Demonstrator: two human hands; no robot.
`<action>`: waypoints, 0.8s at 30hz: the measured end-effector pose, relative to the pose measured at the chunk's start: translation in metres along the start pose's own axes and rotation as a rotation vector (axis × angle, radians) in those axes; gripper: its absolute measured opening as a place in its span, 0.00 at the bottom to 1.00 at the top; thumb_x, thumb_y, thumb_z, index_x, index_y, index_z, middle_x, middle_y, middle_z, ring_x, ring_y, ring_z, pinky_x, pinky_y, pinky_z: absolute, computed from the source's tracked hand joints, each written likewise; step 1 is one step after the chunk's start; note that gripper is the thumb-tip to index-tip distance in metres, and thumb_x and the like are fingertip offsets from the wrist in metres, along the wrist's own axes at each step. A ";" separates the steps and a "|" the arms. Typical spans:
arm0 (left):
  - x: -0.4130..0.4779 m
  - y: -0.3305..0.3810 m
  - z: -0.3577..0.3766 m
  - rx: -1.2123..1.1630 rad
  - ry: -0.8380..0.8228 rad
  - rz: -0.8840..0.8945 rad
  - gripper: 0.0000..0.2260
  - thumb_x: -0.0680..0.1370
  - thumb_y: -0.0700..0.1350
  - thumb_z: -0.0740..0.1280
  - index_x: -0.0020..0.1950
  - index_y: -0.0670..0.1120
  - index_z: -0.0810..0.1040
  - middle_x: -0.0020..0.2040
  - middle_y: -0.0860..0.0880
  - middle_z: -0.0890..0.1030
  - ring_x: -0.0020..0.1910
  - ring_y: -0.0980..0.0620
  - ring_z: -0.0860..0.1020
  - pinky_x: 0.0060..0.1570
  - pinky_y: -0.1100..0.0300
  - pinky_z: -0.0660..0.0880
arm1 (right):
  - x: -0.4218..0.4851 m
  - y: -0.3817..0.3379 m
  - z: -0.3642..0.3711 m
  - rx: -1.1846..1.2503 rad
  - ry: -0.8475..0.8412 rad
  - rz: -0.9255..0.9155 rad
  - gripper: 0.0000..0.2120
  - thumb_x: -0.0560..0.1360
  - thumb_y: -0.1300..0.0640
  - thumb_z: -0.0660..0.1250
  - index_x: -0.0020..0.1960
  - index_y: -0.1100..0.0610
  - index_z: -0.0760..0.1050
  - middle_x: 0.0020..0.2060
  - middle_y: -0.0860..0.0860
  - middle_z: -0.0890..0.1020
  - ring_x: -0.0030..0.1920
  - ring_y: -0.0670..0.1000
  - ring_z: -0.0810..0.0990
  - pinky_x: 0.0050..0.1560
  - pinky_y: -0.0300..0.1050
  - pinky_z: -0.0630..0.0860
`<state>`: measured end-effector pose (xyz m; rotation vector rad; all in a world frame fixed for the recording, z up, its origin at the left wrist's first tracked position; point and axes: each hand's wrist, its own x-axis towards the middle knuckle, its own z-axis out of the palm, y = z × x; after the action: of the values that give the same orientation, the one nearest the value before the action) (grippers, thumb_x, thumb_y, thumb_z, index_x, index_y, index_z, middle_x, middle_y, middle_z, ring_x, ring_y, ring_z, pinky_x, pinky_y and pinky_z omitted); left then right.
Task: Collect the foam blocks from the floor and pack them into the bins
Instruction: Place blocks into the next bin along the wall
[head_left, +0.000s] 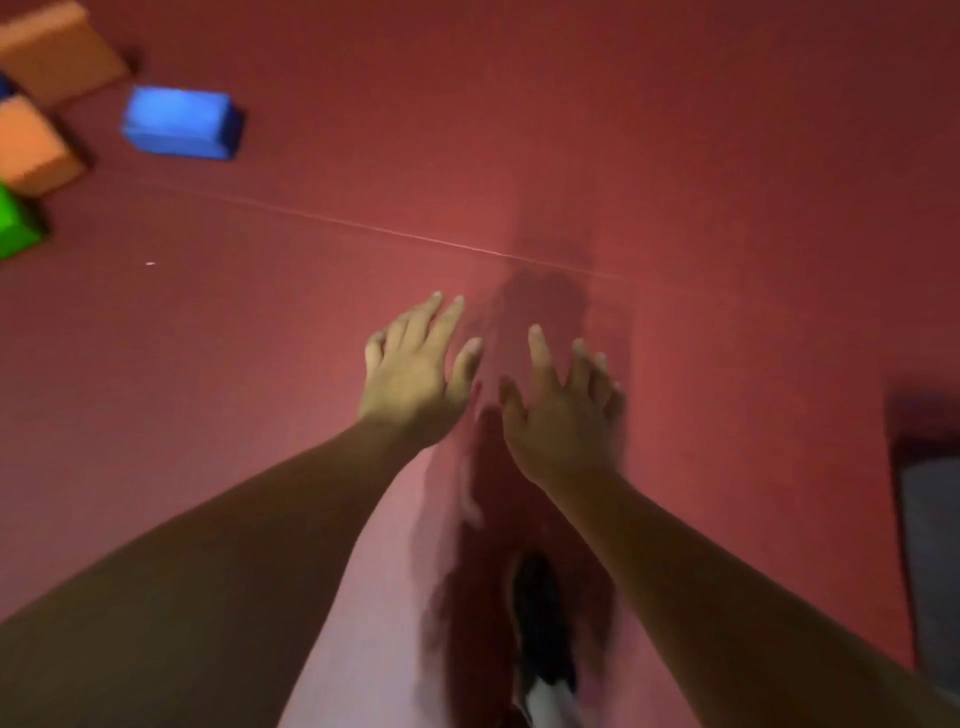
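Note:
Foam blocks lie on the red floor at the upper left: a blue block (182, 122), two orange blocks (54, 49) (34, 145) and a green block (15, 223) cut off by the left edge. My left hand (415, 371) and my right hand (563, 408) are stretched out side by side over bare floor in the middle, fingers spread, holding nothing. Both are well to the right of and nearer than the blocks. No bin is in view.
The red mat floor (675, 156) has a thin seam (415, 239) running across it. My dark shoe (543, 623) shows at the bottom centre. A grey surface (930, 561) with a dark edge lies beyond the mat at the right.

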<state>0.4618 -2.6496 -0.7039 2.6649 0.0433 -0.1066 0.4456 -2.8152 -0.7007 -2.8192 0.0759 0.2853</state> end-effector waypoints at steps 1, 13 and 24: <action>0.009 -0.026 -0.011 -0.012 0.021 -0.037 0.33 0.80 0.65 0.42 0.81 0.53 0.60 0.81 0.50 0.60 0.78 0.48 0.59 0.74 0.46 0.52 | 0.013 -0.028 0.009 -0.009 -0.007 -0.047 0.34 0.78 0.33 0.45 0.82 0.43 0.53 0.79 0.62 0.61 0.78 0.67 0.57 0.75 0.68 0.56; 0.105 -0.333 -0.118 -0.043 0.159 -0.402 0.33 0.80 0.66 0.43 0.81 0.54 0.59 0.81 0.50 0.60 0.78 0.47 0.60 0.74 0.44 0.54 | 0.175 -0.343 0.135 -0.026 -0.203 -0.395 0.33 0.80 0.35 0.55 0.82 0.39 0.50 0.81 0.60 0.54 0.81 0.63 0.49 0.76 0.66 0.51; 0.117 -0.605 -0.247 -0.052 0.324 -0.681 0.31 0.80 0.65 0.46 0.80 0.54 0.62 0.80 0.50 0.63 0.77 0.47 0.61 0.74 0.44 0.55 | 0.212 -0.642 0.229 -0.090 -0.276 -0.635 0.32 0.81 0.35 0.54 0.82 0.40 0.50 0.81 0.61 0.54 0.80 0.63 0.49 0.75 0.67 0.51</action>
<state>0.5652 -1.9977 -0.7698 2.4721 1.0348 0.1096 0.6630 -2.1382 -0.7679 -2.6800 -0.8867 0.5210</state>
